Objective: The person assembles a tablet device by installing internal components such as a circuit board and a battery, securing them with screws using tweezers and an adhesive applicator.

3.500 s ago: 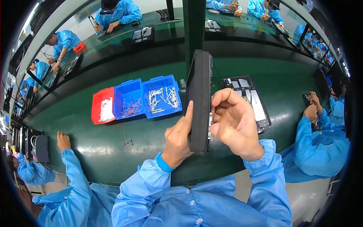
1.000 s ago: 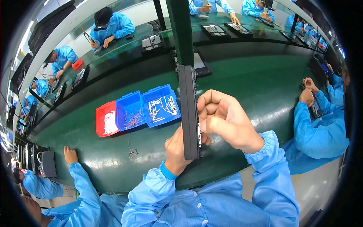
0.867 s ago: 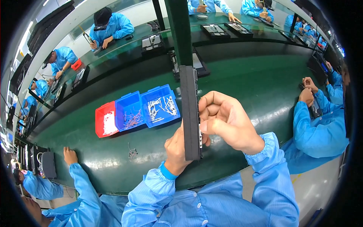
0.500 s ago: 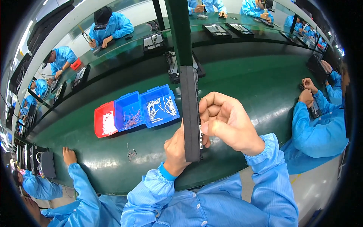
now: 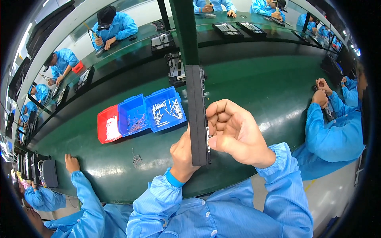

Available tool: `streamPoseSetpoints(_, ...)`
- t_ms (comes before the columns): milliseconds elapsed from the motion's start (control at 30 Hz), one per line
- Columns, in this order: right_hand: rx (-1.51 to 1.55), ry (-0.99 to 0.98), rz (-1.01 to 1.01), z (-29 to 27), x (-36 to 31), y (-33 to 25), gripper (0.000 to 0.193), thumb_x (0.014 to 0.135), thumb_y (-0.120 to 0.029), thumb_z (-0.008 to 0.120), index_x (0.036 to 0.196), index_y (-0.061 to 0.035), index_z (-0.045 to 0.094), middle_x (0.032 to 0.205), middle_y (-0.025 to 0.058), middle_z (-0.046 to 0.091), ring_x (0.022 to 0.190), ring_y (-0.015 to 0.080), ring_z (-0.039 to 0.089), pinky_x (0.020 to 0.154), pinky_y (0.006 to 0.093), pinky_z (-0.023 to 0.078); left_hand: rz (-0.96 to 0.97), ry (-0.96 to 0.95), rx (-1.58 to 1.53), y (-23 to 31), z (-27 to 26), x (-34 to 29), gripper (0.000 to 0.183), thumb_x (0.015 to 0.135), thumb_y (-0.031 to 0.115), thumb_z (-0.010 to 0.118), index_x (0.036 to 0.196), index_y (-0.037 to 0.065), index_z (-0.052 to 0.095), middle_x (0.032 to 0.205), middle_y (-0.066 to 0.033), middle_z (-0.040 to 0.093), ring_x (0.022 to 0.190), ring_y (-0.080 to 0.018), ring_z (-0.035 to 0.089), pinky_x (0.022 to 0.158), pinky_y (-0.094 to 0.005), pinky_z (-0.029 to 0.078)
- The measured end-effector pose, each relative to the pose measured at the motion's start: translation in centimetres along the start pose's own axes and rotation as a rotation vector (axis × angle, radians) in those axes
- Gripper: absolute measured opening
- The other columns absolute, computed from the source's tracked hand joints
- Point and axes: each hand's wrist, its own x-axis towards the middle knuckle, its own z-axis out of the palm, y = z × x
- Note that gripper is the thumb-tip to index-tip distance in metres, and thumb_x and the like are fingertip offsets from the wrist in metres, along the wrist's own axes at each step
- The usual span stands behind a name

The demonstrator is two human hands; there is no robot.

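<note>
Work was unfinished, extent unclear: left hand (image 5: 182, 154) clamped a black, slab-shaped, plastic-looking device (image 5: 197, 115); right hand (image 5: 241, 137), at its four o'clock, showed no determinable grip.

The left hand (image 5: 182, 154) holds a black device (image 5: 197, 119) on edge; the right hand (image 5: 240, 137) touches its right side. Two blue bins (image 5: 160, 95) stand farther left.

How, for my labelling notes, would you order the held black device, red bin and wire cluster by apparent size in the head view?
Black device: largest, though held nearer the camera
Red bin: middle
Wire cluster: clearly smallest
</note>
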Motion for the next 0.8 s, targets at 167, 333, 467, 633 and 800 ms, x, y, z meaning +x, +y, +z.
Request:
streamPoseSetpoints(167, 0.007, 0.028, -0.012, 0.08, -0.24, 0.23, 0.044, 0.081, 0.009, 0.064, 0.120, 0.0048, 0.045, 0.102, 0.0088, 0.057, 0.094, 0.0122, 0.060, 0.087, 0.0286, 0.052, 0.067, 0.016, 0.044, -0.11, 0.20, 0.13, 0.064, 0.075, 0.005, 0.076, 0.133, -0.008, 0.052, 0.102, -0.0164, 0.071, 0.084, -0.0267, 0.073, 0.066, -0.0316, 0.060)
streamPoseSetpoints(333, 0.002, 0.024, -0.015, 0.40, -0.28, 0.02, 0.043, 0.080, 0.009, 0.063, 0.120, 0.0048, 0.045, 0.102, 0.0090, 0.057, 0.094, 0.0122, 0.060, 0.087, 0.0289, 0.052, 0.076, 0.026, 0.052, -0.38, 0.19, 0.11, 0.069, 0.075, 0.005, 0.076, 0.137, -0.008, 0.048, 0.100, -0.0167, 0.072, 0.082, -0.0259, 0.074, 0.065, -0.0312, 0.060)
streamPoseSetpoints(467, -0.025, 0.029, 0.006, 0.39, -0.02, -0.11, 0.045, 0.080, 0.008, 0.063, 0.121, 0.0049, 0.044, 0.101, 0.0087, 0.057, 0.093, 0.0119, 0.060, 0.085, 0.0283, 0.052, 0.091, 0.024, 0.044, -0.53, 0.06, 0.14, 0.071, 0.075, 0.004, 0.076, 0.138, -0.008, 0.046, 0.100, -0.0165, 0.072, 0.082, -0.0257, 0.074, 0.064, -0.0310, 0.060)
streamPoseSetpoints(633, -0.039, 0.015, 0.031, 0.37, 0.32, -0.22, 0.047, 0.078, 0.006, 0.065, 0.121, 0.0050, 0.044, 0.101, 0.0086, 0.057, 0.092, 0.0118, 0.059, 0.084, 0.0275, 0.051, 0.080, 0.029, 0.040, -0.42, -0.01, 0.28, 0.071, 0.075, 0.004, 0.075, 0.139, -0.009, 0.045, 0.098, -0.0157, 0.072, 0.082, -0.0250, 0.074, 0.064, -0.0308, 0.060)
streamPoseSetpoints(800, -0.042, -0.011, -0.009, 0.30, -0.04, 0.36, 0.054, 0.075, 0.004, 0.070, 0.122, 0.0041, 0.043, 0.102, 0.0083, 0.056, 0.094, 0.0120, 0.058, 0.084, 0.0280, 0.050, -0.006, 0.007, -0.036, -0.05, -0.06, 0.33, 0.071, 0.076, 0.006, 0.076, 0.138, -0.011, 0.045, 0.095, -0.0140, 0.073, 0.080, -0.0235, 0.074, 0.065, -0.0299, 0.060)
